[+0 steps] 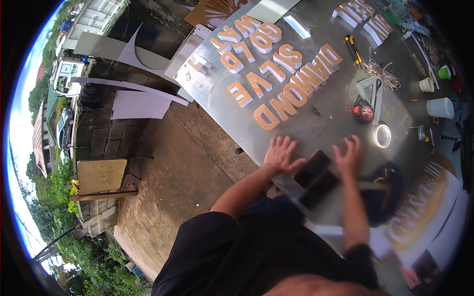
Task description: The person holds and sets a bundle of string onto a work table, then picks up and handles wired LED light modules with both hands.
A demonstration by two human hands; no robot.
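Note:
My left hand (284, 155) lies palm down on the metal table (318, 128) near its edge, fingers spread and nothing in it. To the right, my right hand (348, 157) rests on the same surface with its fingers apart. Between them is a dark smartphone (312, 168), close to the left thumb, with another dark flat object (318, 188) below it. Beyond the hands stand rows of cut-out letters with orange faces and white sides. The nearest is a letter D (266, 117), starting the word DIAMOND.
A roll of tape (375, 136), a red-and-black tape measure (364, 113), a bundle of cord (384, 75) and a yellow utility knife (352, 48) lie right of the letters. White containers (440, 108) stand at the far right. A printed sheet (419, 212) covers the lower right.

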